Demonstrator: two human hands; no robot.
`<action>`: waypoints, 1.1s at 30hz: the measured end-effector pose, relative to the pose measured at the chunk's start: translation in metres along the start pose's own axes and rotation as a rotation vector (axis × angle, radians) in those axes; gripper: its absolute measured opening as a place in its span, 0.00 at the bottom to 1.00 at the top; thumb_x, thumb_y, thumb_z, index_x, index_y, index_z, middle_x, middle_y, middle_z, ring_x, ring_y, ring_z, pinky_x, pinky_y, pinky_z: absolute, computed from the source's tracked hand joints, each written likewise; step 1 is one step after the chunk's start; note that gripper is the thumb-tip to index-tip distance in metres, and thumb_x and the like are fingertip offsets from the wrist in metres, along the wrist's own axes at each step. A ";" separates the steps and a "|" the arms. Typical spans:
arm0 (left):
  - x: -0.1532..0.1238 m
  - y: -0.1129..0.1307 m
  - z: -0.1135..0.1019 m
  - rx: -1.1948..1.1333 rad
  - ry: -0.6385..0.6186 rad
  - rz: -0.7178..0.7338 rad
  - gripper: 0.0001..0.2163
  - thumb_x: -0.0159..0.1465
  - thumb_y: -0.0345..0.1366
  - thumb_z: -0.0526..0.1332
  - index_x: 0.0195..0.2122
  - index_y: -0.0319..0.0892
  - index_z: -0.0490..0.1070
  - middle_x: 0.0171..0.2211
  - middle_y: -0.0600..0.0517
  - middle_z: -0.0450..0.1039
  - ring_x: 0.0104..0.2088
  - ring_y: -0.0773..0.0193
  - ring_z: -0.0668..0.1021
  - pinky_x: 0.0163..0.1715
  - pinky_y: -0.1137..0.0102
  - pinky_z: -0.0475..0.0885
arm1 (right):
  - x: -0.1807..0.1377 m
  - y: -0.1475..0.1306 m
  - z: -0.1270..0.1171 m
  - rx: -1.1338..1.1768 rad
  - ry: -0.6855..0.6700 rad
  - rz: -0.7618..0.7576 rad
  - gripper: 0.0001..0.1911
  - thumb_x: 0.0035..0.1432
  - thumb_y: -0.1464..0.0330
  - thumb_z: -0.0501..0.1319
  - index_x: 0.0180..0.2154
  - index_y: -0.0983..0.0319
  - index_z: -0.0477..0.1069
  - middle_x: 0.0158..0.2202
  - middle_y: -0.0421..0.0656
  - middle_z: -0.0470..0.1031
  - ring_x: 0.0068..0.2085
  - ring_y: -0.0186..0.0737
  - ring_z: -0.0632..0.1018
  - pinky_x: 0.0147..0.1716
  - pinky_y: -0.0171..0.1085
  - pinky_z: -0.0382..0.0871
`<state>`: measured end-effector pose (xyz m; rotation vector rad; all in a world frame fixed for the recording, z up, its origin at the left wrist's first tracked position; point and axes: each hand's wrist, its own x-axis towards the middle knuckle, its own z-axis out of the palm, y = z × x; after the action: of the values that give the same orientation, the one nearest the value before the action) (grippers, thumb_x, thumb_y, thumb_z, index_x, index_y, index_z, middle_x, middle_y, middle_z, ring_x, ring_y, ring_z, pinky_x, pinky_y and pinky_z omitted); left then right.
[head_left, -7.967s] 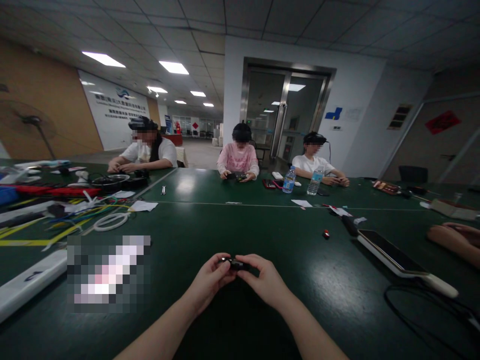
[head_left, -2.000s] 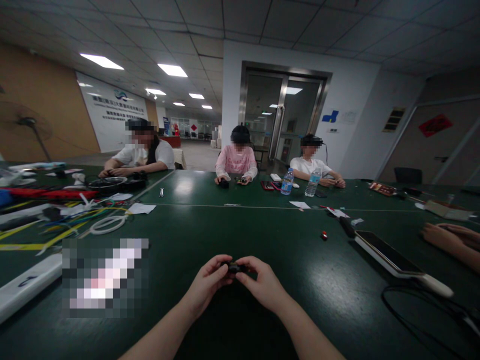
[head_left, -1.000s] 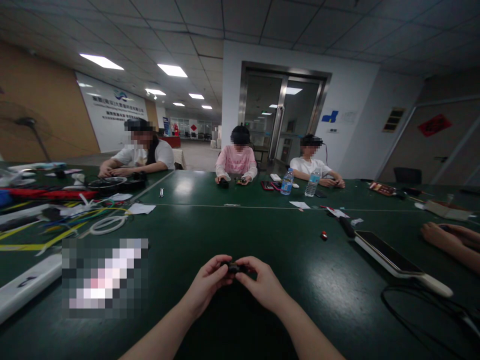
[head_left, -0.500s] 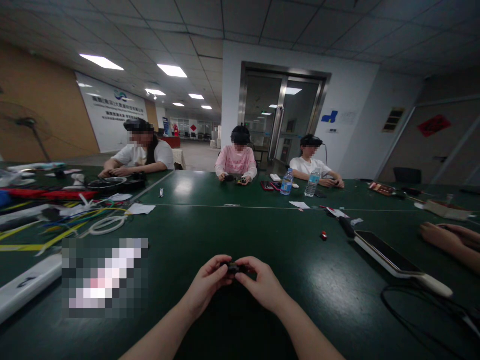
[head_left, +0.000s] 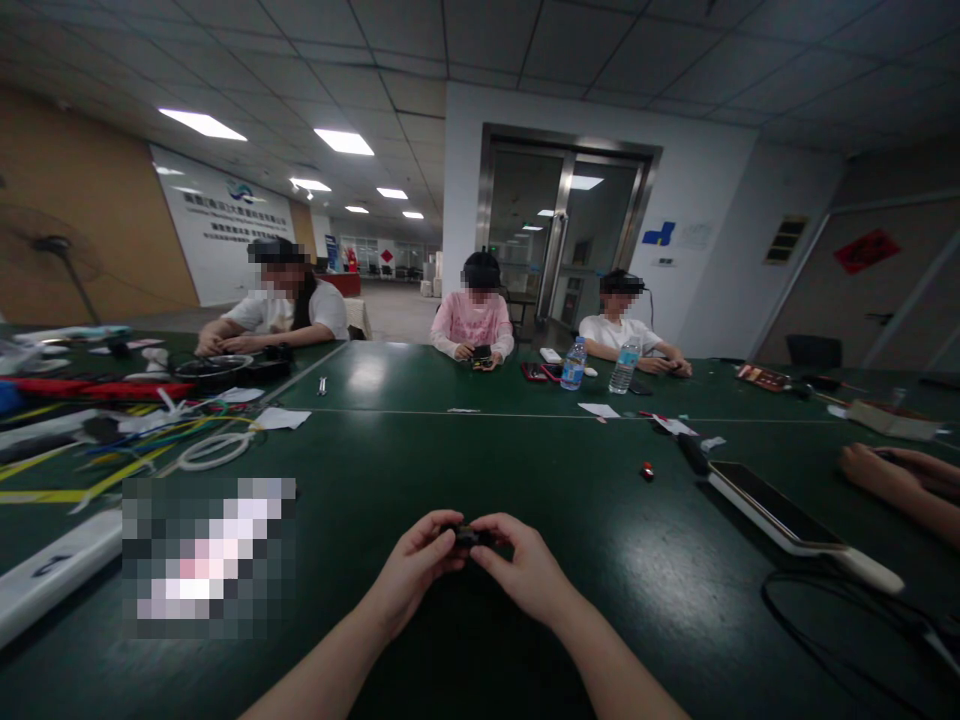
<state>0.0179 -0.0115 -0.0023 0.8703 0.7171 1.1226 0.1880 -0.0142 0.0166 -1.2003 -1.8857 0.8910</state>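
Observation:
A small black part [head_left: 469, 537] sits between my two hands, just above the dark green table [head_left: 480, 460] near its front edge. My left hand [head_left: 416, 568] pinches the part's left end with thumb and fingers closed. My right hand [head_left: 525, 566] pinches its right end the same way. Most of the part is hidden by my fingertips, so its shape stays unclear.
A phone on a white bar [head_left: 787, 515] lies to the right, with a black cable [head_left: 832, 610] beyond. A small red piece [head_left: 646, 470] lies mid-table. Coloured wires and a white coil [head_left: 214, 447] lie at left. Three people sit opposite beside two water bottles [head_left: 576, 362]. Another person's hands [head_left: 892, 475] rest far right.
My hands and the black part stay in the same spot. Across the table the person in pink has brought both hands together on a small dark object.

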 end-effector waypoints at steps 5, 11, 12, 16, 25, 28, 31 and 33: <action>-0.003 0.002 0.002 0.009 0.005 -0.011 0.11 0.51 0.35 0.66 0.36 0.43 0.72 0.32 0.52 0.73 0.32 0.63 0.75 0.36 0.67 0.68 | -0.001 -0.001 0.000 0.003 -0.002 0.001 0.12 0.52 0.68 0.59 0.41 0.57 0.70 0.40 0.40 0.73 0.42 0.39 0.73 0.44 0.40 0.66; -0.002 -0.001 -0.002 0.012 -0.012 -0.001 0.10 0.53 0.34 0.64 0.37 0.42 0.72 0.33 0.51 0.72 0.34 0.63 0.74 0.37 0.66 0.68 | -0.001 -0.002 -0.001 -0.003 -0.010 0.022 0.12 0.52 0.68 0.59 0.41 0.57 0.69 0.40 0.40 0.73 0.42 0.39 0.73 0.43 0.40 0.66; -0.001 -0.001 -0.002 0.012 -0.013 -0.001 0.10 0.54 0.34 0.64 0.37 0.42 0.72 0.34 0.50 0.72 0.34 0.63 0.74 0.37 0.66 0.68 | -0.001 -0.002 -0.001 -0.004 -0.007 0.019 0.12 0.52 0.68 0.59 0.41 0.57 0.70 0.40 0.40 0.73 0.42 0.39 0.73 0.43 0.40 0.66; -0.001 -0.001 -0.001 0.006 0.005 -0.002 0.10 0.52 0.35 0.65 0.37 0.42 0.72 0.33 0.51 0.72 0.33 0.63 0.74 0.36 0.67 0.68 | 0.000 -0.001 -0.001 -0.003 0.007 -0.006 0.12 0.51 0.68 0.59 0.41 0.58 0.70 0.40 0.41 0.73 0.42 0.40 0.73 0.43 0.40 0.66; -0.002 0.000 -0.001 0.004 0.002 -0.009 0.10 0.53 0.34 0.65 0.37 0.43 0.72 0.33 0.51 0.73 0.33 0.63 0.75 0.37 0.66 0.68 | -0.001 -0.001 -0.001 -0.006 -0.005 0.013 0.12 0.52 0.68 0.59 0.41 0.57 0.70 0.40 0.41 0.73 0.42 0.40 0.73 0.43 0.40 0.66; -0.002 0.001 0.000 0.004 0.006 -0.009 0.10 0.53 0.34 0.65 0.36 0.42 0.72 0.32 0.51 0.73 0.33 0.63 0.75 0.37 0.66 0.68 | -0.001 -0.002 -0.002 -0.002 -0.006 0.007 0.12 0.52 0.68 0.59 0.41 0.57 0.70 0.40 0.40 0.73 0.42 0.40 0.73 0.43 0.40 0.66; -0.003 0.003 0.001 0.004 0.012 -0.015 0.10 0.51 0.34 0.66 0.36 0.42 0.72 0.33 0.50 0.73 0.33 0.62 0.75 0.37 0.65 0.68 | -0.001 -0.002 -0.002 0.000 -0.006 0.007 0.12 0.52 0.68 0.59 0.41 0.57 0.70 0.40 0.40 0.73 0.41 0.40 0.73 0.43 0.40 0.66; -0.003 0.003 0.001 0.003 0.012 -0.017 0.11 0.51 0.34 0.66 0.36 0.42 0.72 0.33 0.50 0.73 0.33 0.62 0.75 0.37 0.65 0.68 | -0.001 -0.002 -0.002 0.000 -0.007 0.007 0.12 0.52 0.68 0.59 0.41 0.57 0.70 0.40 0.40 0.73 0.42 0.40 0.73 0.43 0.40 0.66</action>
<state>0.0169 -0.0141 0.0012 0.8593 0.7349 1.1126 0.1889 -0.0157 0.0187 -1.2054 -1.8882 0.9005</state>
